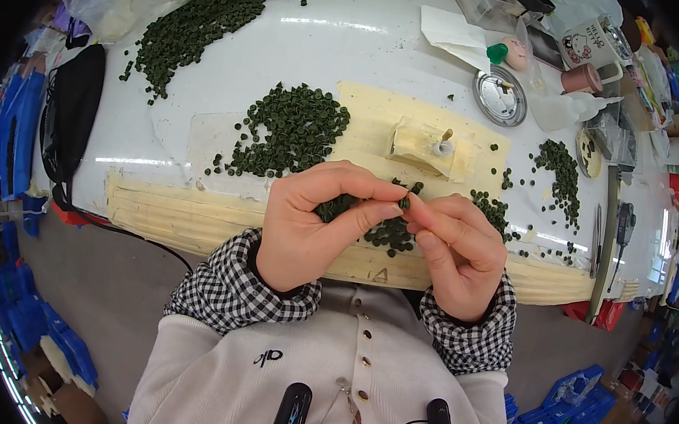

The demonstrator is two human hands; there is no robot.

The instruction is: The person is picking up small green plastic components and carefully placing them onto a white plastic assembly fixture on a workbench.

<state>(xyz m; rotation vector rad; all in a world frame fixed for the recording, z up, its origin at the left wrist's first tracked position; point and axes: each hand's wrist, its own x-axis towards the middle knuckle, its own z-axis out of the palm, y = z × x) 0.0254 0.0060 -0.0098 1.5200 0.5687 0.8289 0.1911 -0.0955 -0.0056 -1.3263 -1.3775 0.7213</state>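
My left hand and my right hand meet over the near edge of the table. Thumb and fingers of both are pinched at a small dark green piece, mostly covered by fingertips. Whether it is one piece or two, I cannot tell. Beneath and behind the hands lie loose small dark green pieces. A denser pile of the same pieces sits beyond my left hand. Past the fingertips stands a tape-covered block with a pale round socket and a short brownish peg on top.
A large heap of green pieces spreads at the far left, a smaller one at the right. A round metal lid, a mug and plastic bags crowd the far right. A black bag hangs over the left edge.
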